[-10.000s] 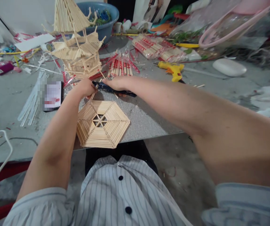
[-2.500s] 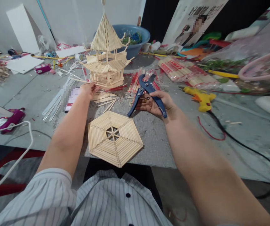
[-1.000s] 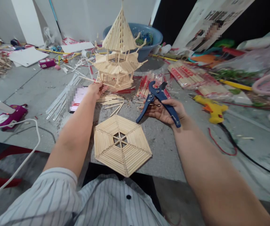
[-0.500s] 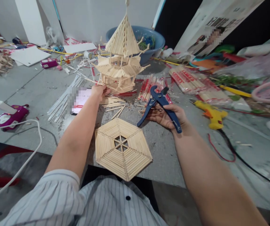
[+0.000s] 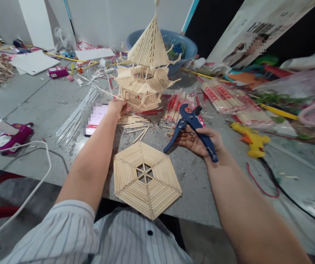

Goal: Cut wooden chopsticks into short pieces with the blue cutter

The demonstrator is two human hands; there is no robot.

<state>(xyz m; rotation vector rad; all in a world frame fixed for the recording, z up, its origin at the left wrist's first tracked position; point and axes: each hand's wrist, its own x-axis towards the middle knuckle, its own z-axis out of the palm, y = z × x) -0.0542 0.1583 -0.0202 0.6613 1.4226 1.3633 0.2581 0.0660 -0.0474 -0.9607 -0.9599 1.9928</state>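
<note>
My left hand (image 5: 118, 108) reaches forward with curled fingers closed at the lower left edge of a pagoda model (image 5: 146, 82) built of thin wooden sticks; the fingertips are partly hidden. My right hand (image 5: 198, 141) holds a blue pipe cutter (image 5: 189, 123), its handles spread and its jaw pointing away from me. Between my forearms a hexagonal stick panel (image 5: 130, 179), with a spoked hole at its centre, lies flat near the table edge. Loose cut sticks (image 5: 135, 123) lie between the panel and the pagoda.
A yellow glue gun (image 5: 252, 141) lies at right with its black cord. Packaged sticks (image 5: 223, 97) and a blue basin (image 5: 187, 47) are farther back. Clear glue sticks (image 5: 73, 121), a phone (image 5: 98, 119) and a purple power socket (image 5: 11, 137) are at left.
The whole view has shifted a little. The pagoda's top has moved slightly right, more than the basin behind it. Both hands keep their places, and the right still has the pipe cutter.
</note>
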